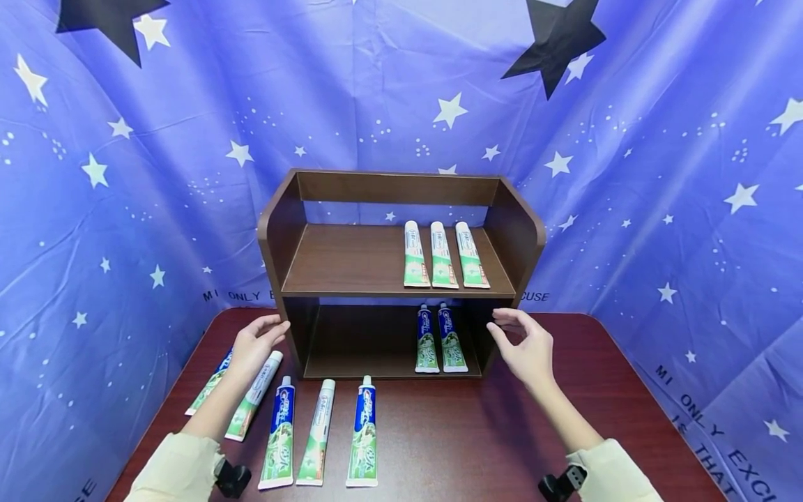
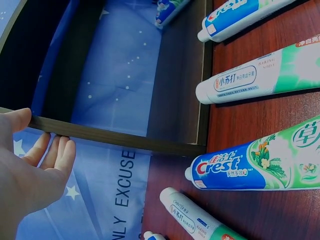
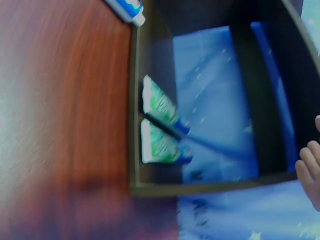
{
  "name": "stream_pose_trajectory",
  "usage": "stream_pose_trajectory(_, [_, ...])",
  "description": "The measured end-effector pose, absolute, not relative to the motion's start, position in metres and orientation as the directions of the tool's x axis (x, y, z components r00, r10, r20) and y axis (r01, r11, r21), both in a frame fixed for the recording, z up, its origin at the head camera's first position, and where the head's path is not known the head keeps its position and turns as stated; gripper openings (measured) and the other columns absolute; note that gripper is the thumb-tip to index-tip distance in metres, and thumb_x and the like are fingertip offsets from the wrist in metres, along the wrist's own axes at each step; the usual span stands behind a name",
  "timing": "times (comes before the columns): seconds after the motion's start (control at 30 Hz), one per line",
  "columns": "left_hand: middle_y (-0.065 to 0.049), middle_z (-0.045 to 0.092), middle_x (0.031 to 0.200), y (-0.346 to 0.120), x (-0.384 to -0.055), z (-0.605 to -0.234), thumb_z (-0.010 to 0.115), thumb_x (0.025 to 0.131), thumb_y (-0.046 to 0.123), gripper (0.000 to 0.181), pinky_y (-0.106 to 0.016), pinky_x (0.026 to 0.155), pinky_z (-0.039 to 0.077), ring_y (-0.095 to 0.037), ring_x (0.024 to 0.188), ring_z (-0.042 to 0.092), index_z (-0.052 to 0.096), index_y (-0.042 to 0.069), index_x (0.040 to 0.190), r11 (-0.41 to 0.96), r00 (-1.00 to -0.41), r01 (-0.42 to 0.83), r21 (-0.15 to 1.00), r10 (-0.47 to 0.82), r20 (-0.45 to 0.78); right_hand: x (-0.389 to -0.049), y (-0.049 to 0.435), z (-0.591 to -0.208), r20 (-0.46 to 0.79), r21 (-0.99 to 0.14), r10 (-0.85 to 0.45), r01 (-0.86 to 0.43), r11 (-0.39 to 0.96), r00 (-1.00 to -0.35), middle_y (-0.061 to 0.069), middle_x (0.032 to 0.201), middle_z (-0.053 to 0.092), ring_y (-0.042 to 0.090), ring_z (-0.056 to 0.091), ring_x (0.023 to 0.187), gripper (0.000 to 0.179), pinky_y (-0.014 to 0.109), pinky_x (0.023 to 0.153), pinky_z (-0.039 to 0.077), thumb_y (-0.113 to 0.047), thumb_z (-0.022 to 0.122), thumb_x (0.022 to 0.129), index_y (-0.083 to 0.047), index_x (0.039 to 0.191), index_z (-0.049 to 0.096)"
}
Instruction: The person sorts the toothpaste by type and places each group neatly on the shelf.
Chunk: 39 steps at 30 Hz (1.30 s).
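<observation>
A dark brown two-tier shelf (image 1: 351, 258) stands on the table. My left hand (image 1: 254, 341) is at its left side panel, the thumb on one face and the fingertips (image 2: 65, 150) on the other, pinching the front edge. On the opposite side, my right hand (image 1: 530, 352) holds the right panel's front edge between thumb and curled fingers. Three white-and-green toothpaste tubes (image 1: 442, 258) lie side by side on the right of the upper tier. Below them, two blue-and-green toothpaste tubes (image 1: 426, 341) rest on the lower tier, caps toward the back.
Several toothpaste tubes of both kinds lie on the red-brown table (image 1: 439, 432), left and front of the shelf. One blue-and-green tube (image 1: 362, 436) is nearest the middle; the leftmost (image 1: 207, 394) is partly behind my left forearm. A blue star-patterned curtain (image 1: 376, 104) surrounds the table.
</observation>
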<state>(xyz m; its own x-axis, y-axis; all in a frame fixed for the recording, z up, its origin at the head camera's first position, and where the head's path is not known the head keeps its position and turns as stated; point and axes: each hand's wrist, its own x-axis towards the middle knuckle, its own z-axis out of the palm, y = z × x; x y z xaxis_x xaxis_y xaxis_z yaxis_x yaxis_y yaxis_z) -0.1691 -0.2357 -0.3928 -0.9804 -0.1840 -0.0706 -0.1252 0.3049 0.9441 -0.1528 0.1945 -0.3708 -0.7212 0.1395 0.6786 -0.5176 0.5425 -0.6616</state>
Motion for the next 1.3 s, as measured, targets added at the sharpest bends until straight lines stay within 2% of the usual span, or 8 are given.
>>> stream_pose_trajectory(0.07, [-0.023, 0.053, 0.137, -0.236, -0.169, -0.393, 0.056, 0.096, 0.036, 0.056, -0.017, 0.092, 0.053, -0.009, 0.106, 0.065, 0.046, -0.001, 0.137, 0.310, -0.980, -0.129, 0.942, -0.186, -0.073, -0.149, 0.197, -0.371, 0.697, -0.646, 0.153, -0.521, 0.558, -0.701, 0.023, 0.090, 0.072, 0.012, 0.069, 0.076, 0.021, 0.003, 0.069, 0.049, 0.009, 0.075, 0.074, 0.008, 0.095, 0.069])
stream_pose_trajectory(0.17, [-0.022, 0.053, 0.138, -0.236, -0.169, -0.393, 0.056, 0.096, 0.038, 0.056, -0.019, 0.094, 0.053, -0.015, 0.112, 0.065, 0.047, 0.000, 0.137, 0.312, -0.979, -0.132, 0.941, -0.188, -0.075, -0.147, 0.202, -0.376, 0.714, -0.633, 0.173, -0.520, 0.573, -0.678, 0.024, 0.086, 0.072, 0.009, 0.068, 0.075, 0.020, 0.003, 0.068, 0.047, 0.010, 0.075, 0.073, 0.009, 0.092, 0.069])
stream_pose_trajectory(0.47, [-0.024, 0.053, 0.137, -0.237, -0.171, -0.394, 0.057, 0.096, 0.033, 0.054, -0.011, 0.087, 0.053, 0.010, 0.091, 0.059, 0.047, -0.002, 0.136, 0.293, -0.982, -0.103, 0.951, -0.183, -0.050, -0.152, 0.218, -0.391, 0.680, -0.693, 0.220, -0.515, 0.504, -0.700, 0.031, 0.083, 0.068, -0.007, 0.063, 0.073, 0.020, 0.008, 0.064, 0.051, 0.012, 0.072, 0.074, 0.013, 0.093, 0.067])
stream_pose_trajectory(0.67, [-0.024, 0.053, 0.136, -0.236, -0.170, -0.394, 0.058, 0.096, 0.032, 0.053, -0.009, 0.085, 0.053, 0.010, 0.089, 0.059, 0.048, -0.003, 0.135, 0.272, -0.980, -0.108, 0.956, -0.189, -0.057, -0.162, 0.230, -0.402, 0.615, -0.757, 0.204, -0.496, 0.426, -0.762, 0.035, 0.087, 0.066, -0.007, 0.064, 0.076, 0.023, 0.007, 0.068, 0.053, 0.013, 0.070, 0.076, 0.016, 0.098, 0.064])
stream_pose_trajectory(0.73, [-0.025, 0.053, 0.136, -0.235, -0.169, -0.394, 0.058, 0.096, 0.032, 0.053, -0.010, 0.085, 0.053, 0.007, 0.092, 0.061, 0.048, -0.003, 0.135, 0.270, -0.980, -0.108, 0.957, -0.188, -0.057, -0.169, 0.235, -0.408, 0.575, -0.794, 0.210, -0.478, 0.377, -0.791, 0.028, 0.087, 0.069, -0.007, 0.064, 0.076, 0.024, 0.008, 0.068, 0.053, 0.014, 0.069, 0.076, 0.016, 0.099, 0.064])
stream_pose_trajectory(0.83, [-0.024, 0.053, 0.136, -0.235, -0.169, -0.393, 0.057, 0.096, 0.032, 0.053, -0.011, 0.087, 0.053, 0.004, 0.096, 0.062, 0.048, -0.002, 0.135, 0.273, -0.980, -0.114, 0.955, -0.189, -0.062, -0.180, 0.243, -0.414, 0.513, -0.838, 0.202, -0.436, 0.329, -0.834, 0.006, 0.086, 0.072, -0.007, 0.064, 0.077, 0.026, 0.008, 0.068, 0.054, 0.013, 0.068, 0.077, 0.014, 0.103, 0.063])
stream_pose_trajectory(0.97, [-0.023, 0.053, 0.137, -0.235, -0.169, -0.394, 0.057, 0.096, 0.033, 0.054, -0.012, 0.088, 0.053, 0.004, 0.097, 0.061, 0.047, -0.002, 0.136, 0.277, -0.980, -0.117, 0.954, -0.188, -0.065, -0.187, 0.250, -0.416, 0.449, -0.861, 0.152, -0.380, 0.337, -0.881, -0.022, 0.088, 0.064, -0.011, 0.062, 0.082, 0.029, 0.005, 0.072, 0.052, 0.007, 0.067, 0.082, 0.014, 0.110, 0.060])
stream_pose_trajectory(1.3, [-0.024, 0.052, 0.138, -0.235, -0.169, -0.394, 0.057, 0.096, 0.034, 0.055, -0.011, 0.088, 0.052, 0.006, 0.096, 0.060, 0.047, -0.002, 0.137, 0.270, -0.981, -0.113, 0.956, -0.183, -0.064, -0.190, 0.256, -0.402, 0.319, -0.903, 0.068, -0.281, 0.324, -0.945, -0.032, 0.090, 0.058, -0.016, 0.057, 0.088, 0.040, 0.002, 0.080, 0.048, -0.002, 0.062, 0.090, 0.017, 0.123, 0.050])
